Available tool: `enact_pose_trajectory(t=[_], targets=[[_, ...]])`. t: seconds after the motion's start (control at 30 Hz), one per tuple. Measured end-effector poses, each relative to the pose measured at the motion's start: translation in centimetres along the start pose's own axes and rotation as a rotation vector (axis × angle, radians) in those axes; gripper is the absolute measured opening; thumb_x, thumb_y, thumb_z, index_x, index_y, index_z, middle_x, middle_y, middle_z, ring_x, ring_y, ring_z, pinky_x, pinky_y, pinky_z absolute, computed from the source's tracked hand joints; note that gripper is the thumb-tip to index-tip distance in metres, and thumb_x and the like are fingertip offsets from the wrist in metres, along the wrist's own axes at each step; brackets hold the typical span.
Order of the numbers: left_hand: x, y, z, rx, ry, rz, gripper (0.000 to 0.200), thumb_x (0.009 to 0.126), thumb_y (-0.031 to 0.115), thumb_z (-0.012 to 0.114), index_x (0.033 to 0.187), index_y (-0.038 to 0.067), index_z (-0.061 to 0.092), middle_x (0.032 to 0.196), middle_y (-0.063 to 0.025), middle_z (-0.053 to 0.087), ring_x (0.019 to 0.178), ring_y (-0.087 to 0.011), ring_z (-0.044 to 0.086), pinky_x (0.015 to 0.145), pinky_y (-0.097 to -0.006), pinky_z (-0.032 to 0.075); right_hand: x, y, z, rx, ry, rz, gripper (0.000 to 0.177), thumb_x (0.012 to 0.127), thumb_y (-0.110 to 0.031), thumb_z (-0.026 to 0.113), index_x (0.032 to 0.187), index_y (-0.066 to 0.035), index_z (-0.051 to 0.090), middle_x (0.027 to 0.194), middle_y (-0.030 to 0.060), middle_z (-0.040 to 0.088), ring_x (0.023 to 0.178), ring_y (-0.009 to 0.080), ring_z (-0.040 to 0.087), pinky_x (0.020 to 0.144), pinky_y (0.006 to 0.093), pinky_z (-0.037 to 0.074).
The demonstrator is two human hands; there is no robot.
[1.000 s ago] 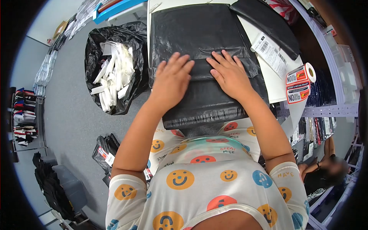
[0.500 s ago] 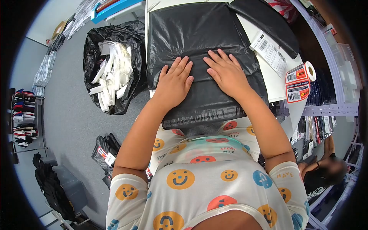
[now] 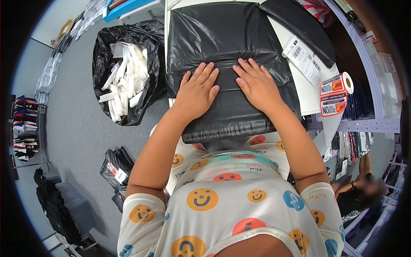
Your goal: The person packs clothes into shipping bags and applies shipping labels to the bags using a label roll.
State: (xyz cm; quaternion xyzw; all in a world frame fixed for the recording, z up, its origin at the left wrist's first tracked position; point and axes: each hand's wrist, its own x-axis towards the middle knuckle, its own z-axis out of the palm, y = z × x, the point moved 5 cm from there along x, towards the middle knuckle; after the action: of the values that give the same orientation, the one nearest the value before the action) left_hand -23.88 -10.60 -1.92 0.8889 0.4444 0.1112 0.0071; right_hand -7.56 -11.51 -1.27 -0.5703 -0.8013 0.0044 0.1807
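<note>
A large black plastic mailing bag point(image 3: 218, 34) lies flat in front of me on the white table point(image 3: 310, 96), its near end reaching past the table edge toward my lap. My left hand point(image 3: 197, 92) rests palm down on its left half, fingers stretched out. On the right half, my right hand point(image 3: 259, 85) presses flat with the fingers a little spread. Creases run across the bag around my fingertips. A printed shipping label point(image 3: 302, 60) sits to the right of the bag, beside another folded black plastic piece point(image 3: 299, 28).
A roll of red-and-white stickers point(image 3: 334, 94) hangs at the table's right edge. Left of the table stands a black bin bag point(image 3: 100, 55) full of white strips point(image 3: 126, 81). Black packages point(image 3: 115, 167) lie on the floor. Another person point(image 3: 359, 192) is low at the right, by shelving.
Both hands stay flat on the mailing bag and have slid very slightly toward me. The view has shifted a little, otherwise the scene is the same.
</note>
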Motion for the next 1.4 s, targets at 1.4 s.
enact_pose_trajectory(t=[1.4], targets=[[-4.0, -8.8, -4.7, -0.395, -0.267, 0.09, 0.064, 0.071, 0.005, 0.056, 0.131, 0.007, 0.035, 0.135, -0.0094, 0.037, 0.126, -0.0271, 0.031, 0.103, -0.0368, 0.024, -2.5, 7.3, -4.6, 0.07, -0.301, 0.14, 0.059, 0.074, -0.021, 0.054, 0.131, -0.015, 0.036, 0.138, 0.0076, 0.033, 0.128, 0.0238, 0.028, 0.103, 0.0444, 0.022]])
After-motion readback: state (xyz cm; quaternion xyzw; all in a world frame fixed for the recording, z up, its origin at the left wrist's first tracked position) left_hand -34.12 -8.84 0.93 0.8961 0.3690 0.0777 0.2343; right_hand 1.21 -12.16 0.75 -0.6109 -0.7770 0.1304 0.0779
